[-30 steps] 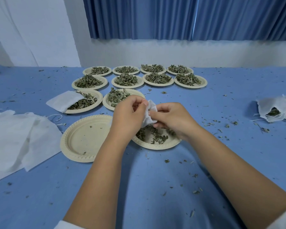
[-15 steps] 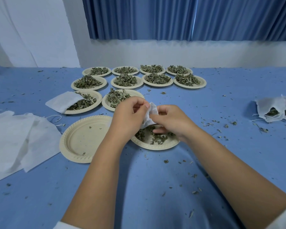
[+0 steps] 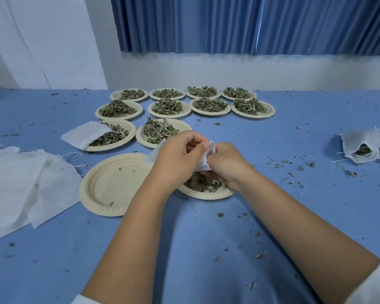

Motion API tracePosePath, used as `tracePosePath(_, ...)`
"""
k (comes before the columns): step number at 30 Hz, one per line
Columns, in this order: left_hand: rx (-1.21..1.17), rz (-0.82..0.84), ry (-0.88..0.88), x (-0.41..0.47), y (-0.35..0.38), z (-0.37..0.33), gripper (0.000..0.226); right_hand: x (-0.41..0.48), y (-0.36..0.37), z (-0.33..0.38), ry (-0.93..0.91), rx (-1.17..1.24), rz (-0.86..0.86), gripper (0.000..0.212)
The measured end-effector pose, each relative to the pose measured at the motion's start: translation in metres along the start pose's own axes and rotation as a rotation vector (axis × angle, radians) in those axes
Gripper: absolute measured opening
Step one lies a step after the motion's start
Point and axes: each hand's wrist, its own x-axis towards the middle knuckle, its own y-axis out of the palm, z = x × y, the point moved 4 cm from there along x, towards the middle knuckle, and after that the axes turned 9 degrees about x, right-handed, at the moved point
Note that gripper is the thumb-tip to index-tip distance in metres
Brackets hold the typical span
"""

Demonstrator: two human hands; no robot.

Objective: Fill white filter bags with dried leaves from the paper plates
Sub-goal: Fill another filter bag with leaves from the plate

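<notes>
My left hand (image 3: pixel 177 159) and my right hand (image 3: pixel 226 164) both pinch a small white filter bag (image 3: pixel 205 157) between them, held just above a paper plate (image 3: pixel 206 195) with a few dried leaves (image 3: pixel 203 184) on it. Most of the bag is hidden by my fingers. To the left of that plate lies an almost bare paper plate (image 3: pixel 114 185). Beyond my hands stand several paper plates heaped with dried leaves (image 3: pixel 160 130).
A filter bag (image 3: pixel 83 134) lies across the leaf plate at the left. Flat white bags (image 3: pixel 24 183) are piled at the left edge of the blue table. Filled bags (image 3: pixel 369 145) lie at the right. Leaf crumbs are scattered about.
My hands have drawn a little closer together on the bag and the right hand has dipped slightly toward the plate. Nothing else moved.
</notes>
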Motion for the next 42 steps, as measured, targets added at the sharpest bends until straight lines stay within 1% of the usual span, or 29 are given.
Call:
tracePosePath(1,0.021,-0.039,0.009,0.000,-0.002,0.000,0.013,0.001,0.001,0.001,-0.012,-0.004,0.011,0.017)
tracePosePath(2,0.050,-0.083,0.027,0.001,-0.005,-0.001,0.013,0.002,0.003,0.002,-0.021,0.039,0.068,0.019)
tracePosePath(3,0.081,-0.127,0.046,0.001,-0.008,-0.001,0.013,0.001,0.007,0.004,-0.024,0.132,0.162,0.020)
tracePosePath(5,0.141,-0.215,0.058,0.003,-0.018,0.003,0.010,-0.005,0.013,0.012,0.005,0.419,0.368,0.019)
tracePosePath(6,0.172,-0.259,0.047,0.004,-0.023,0.007,0.010,-0.008,0.014,0.016,0.023,0.522,0.423,0.019)
tracePosePath(7,0.199,-0.298,0.029,0.006,-0.029,0.012,0.011,-0.008,0.013,0.018,0.028,0.551,0.432,0.019)
tracePosePath(8,0.217,-0.326,0.005,0.007,-0.034,0.017,0.011,-0.008,0.012,0.019,0.017,0.502,0.400,0.020)
tracePosePath(9,0.215,-0.343,-0.024,0.008,-0.037,0.022,0.012,-0.007,0.008,0.019,-0.017,0.368,0.336,0.022)
tracePosePath(11,0.172,-0.359,-0.088,0.009,-0.041,0.031,0.016,-0.004,-0.002,0.016,-0.140,-0.057,0.181,0.029)
tracePosePath(13,0.132,-0.367,-0.128,0.010,-0.043,0.037,0.019,-0.003,-0.007,0.015,-0.276,-0.422,0.098,0.028)
tracePosePath(14,0.118,-0.369,-0.138,0.011,-0.044,0.038,0.018,-0.002,-0.005,0.013,-0.332,-0.536,0.104,0.025)
tracePosePath(15,0.107,-0.371,-0.143,0.011,-0.044,0.039,0.017,-0.002,-0.001,0.011,-0.375,-0.630,0.130,0.026)
tracePosePath(17,0.093,-0.368,-0.141,0.011,-0.042,0.038,0.015,-0.003,0.010,0.006,-0.440,-0.766,0.203,0.037)
tracePosePath(18,0.089,-0.363,-0.138,0.011,-0.041,0.038,0.014,-0.005,0.016,0.005,-0.463,-0.794,0.239,0.038)
tracePosePath(20,0.089,-0.355,-0.133,0.011,-0.039,0.037,0.012,-0.009,0.022,0.004,-0.503,-0.816,0.288,0.036)
tracePosePath(24,0.103,-0.348,-0.118,0.012,-0.038,0.036,0.011,-0.015,0.016,0.006,-0.534,-0.738,0.361,0.011)
tracePosePath(25,0.104,-0.344,-0.113,0.011,-0.037,0.035,0.012,-0.016,0.013,0.007,-0.534,-0.711,0.362,0.009)
tracePosePath(27,0.106,-0.338,-0.104,0.011,-0.036,0.034,0.013,-0.016,0.005,0.011,-0.547,-0.685,0.304,0.010)
tracePosePath(28,0.104,-0.336,-0.102,0.011,-0.036,0.034,0.014,-0.014,0.000,0.012,-0.551,-0.714,0.251,0.012)
tracePosePath(30,0.100,-0.334,-0.096,0.011,-0.036,0.033,0.020,-0.009,-0.006,0.012,-0.508,-0.834,0.170,0.027)
tracePosePath(31,0.102,-0.334,-0.094,0.011,-0.035,0.033,0.022,-0.007,-0.007,0.010,-0.461,-0.891,0.162,0.034)
tracePosePath(33,0.113,-0.332,-0.090,0.011,-0.035,0.032,0.024,-0.005,-0.005,0.005,-0.390,-0.965,0.205,0.044)
tracePosePath(35,0.135,-0.326,-0.086,0.011,-0.035,0.032,0.025,-0.007,0.001,0.001,-0.389,-0.975,0.269,0.049)
tracePosePath(37,0.137,-0.322,-0.084,0.011,-0.034,0.031,0.025,-0.008,0.002,0.003,-0.386,-0.878,0.289,0.051)
tracePosePath(39,0.131,-0.323,-0.086,0.011,-0.034,0.031,0.024,-0.009,-0.001,0.007,-0.372,-0.751,0.258,0.049)
tracePosePath(40,0.132,-0.323,-0.088,0.011,-0.034,0.031,0.024,-0.008,-0.002,0.008,-0.385,-0.719,0.235,0.046)
tracePosePath(42,0.137,-0.322,-0.088,0.010,-0.034,0.030,0.024,-0.007,-0.001,0.010,-0.436,-0.741,0.207,0.039)
